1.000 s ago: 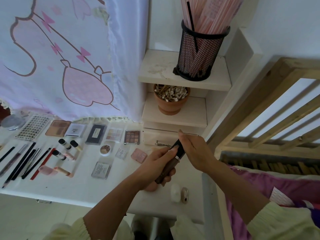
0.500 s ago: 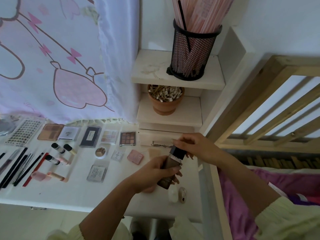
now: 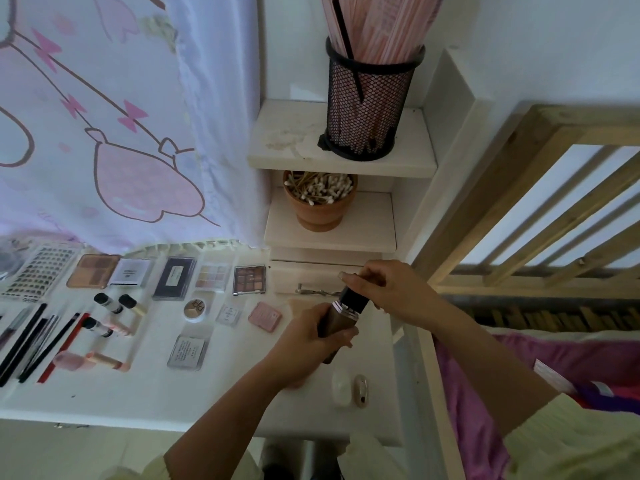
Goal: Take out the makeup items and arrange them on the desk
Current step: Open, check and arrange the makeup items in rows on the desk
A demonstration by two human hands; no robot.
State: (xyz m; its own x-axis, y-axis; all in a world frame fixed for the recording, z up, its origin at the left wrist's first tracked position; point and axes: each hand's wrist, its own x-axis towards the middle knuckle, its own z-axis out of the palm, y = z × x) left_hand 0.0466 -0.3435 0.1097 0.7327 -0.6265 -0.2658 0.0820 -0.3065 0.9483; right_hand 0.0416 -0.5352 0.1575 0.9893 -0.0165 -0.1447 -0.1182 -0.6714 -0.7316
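A brown foundation bottle (image 3: 335, 322) with a black cap (image 3: 353, 299) is held above the right part of the white desk (image 3: 145, 396). My left hand (image 3: 308, 341) grips the bottle's body. My right hand (image 3: 388, 289) pinches the black cap from above. Laid out on the desk to the left are eyeshadow palettes (image 3: 249, 279), small compacts (image 3: 265, 315), several brushes and pencils (image 3: 31, 341) and small tubes (image 3: 107, 303).
A white oval item (image 3: 341, 388) and a small beige case (image 3: 361, 389) lie near the desk's front right. Shelves hold a terracotta pot of cotton swabs (image 3: 320, 202) and a black mesh holder (image 3: 367, 102). A wooden bed frame (image 3: 540, 202) stands at right, with a curtain (image 3: 121, 116) behind the desk.
The bottle has come more upright and shifted slightly. My right hand has moved from round its upper end to pinching the black cap from above. The view has shifted a little.
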